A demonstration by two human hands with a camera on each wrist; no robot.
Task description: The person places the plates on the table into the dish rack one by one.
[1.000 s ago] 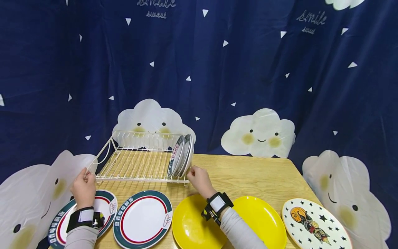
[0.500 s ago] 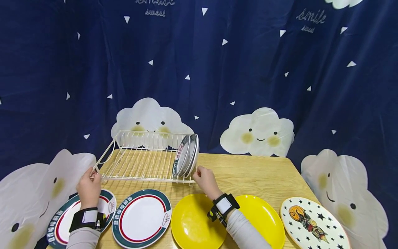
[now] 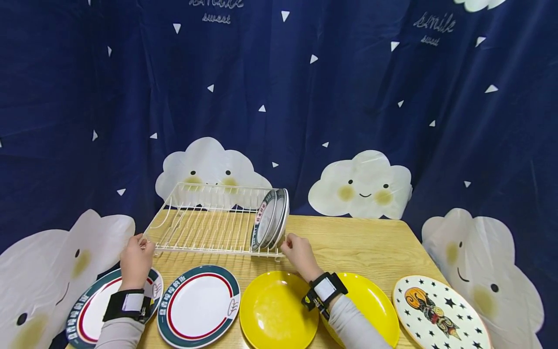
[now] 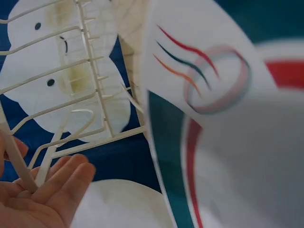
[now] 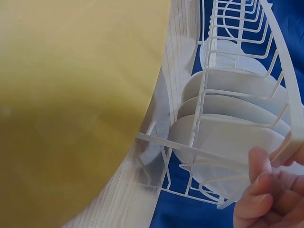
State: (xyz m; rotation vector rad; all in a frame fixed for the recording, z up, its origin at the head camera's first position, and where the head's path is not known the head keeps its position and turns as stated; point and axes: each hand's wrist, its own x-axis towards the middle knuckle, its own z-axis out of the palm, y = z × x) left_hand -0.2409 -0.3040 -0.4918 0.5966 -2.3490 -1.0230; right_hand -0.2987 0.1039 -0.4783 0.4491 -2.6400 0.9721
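Observation:
A white wire dish rack (image 3: 209, 250) stands at the back left of the table, between my two hands. My left hand (image 3: 137, 261) grips its front left corner; in the left wrist view, fingers (image 4: 71, 183) lie around the rack's frame (image 4: 16, 156). My right hand (image 3: 302, 256) holds the front right corner, with thumb and fingers (image 5: 259, 202) on the white rail (image 5: 290, 95) in the right wrist view. Several plates (image 3: 267, 220) stand on edge at the rack's right end, close to my right hand. The slots to their left hold nothing.
Along the near side lie two green-rimmed white plates (image 3: 199, 305), two yellow plates (image 3: 279, 310) and a star-patterned plate (image 3: 442, 312). My forearms pass over some of them. A dark blue curtain (image 3: 296, 97) hangs behind the wooden table (image 3: 348, 237).
The dish rack, with the plates standing in it, has slid to the right. Both hands have moved right with it, keeping hold of its corners. The plates on the table stay put.

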